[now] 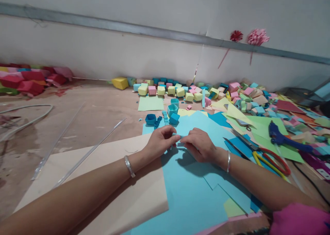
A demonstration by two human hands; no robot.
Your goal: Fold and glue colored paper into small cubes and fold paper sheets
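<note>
My left hand point(163, 139) and my right hand point(199, 143) meet close together over a large light blue paper sheet point(190, 190). Fingertips of both are pinched on a small light blue paper piece point(182, 136), mostly hidden by the fingers, so its shape is unclear. Just beyond my left hand stand small folded paper boxes, among them a dark blue box point(151, 119) and a teal box point(174, 118). Zigzag-folded blue strips point(157, 122) lie between these boxes.
Scissors with red and yellow handles point(270, 159) and a blue glue gun point(288, 138) lie at the right. Clear glue sticks point(90, 152) rest at the left beside a cream sheet point(123, 197). Several colourful paper boxes point(189, 96) line the wall.
</note>
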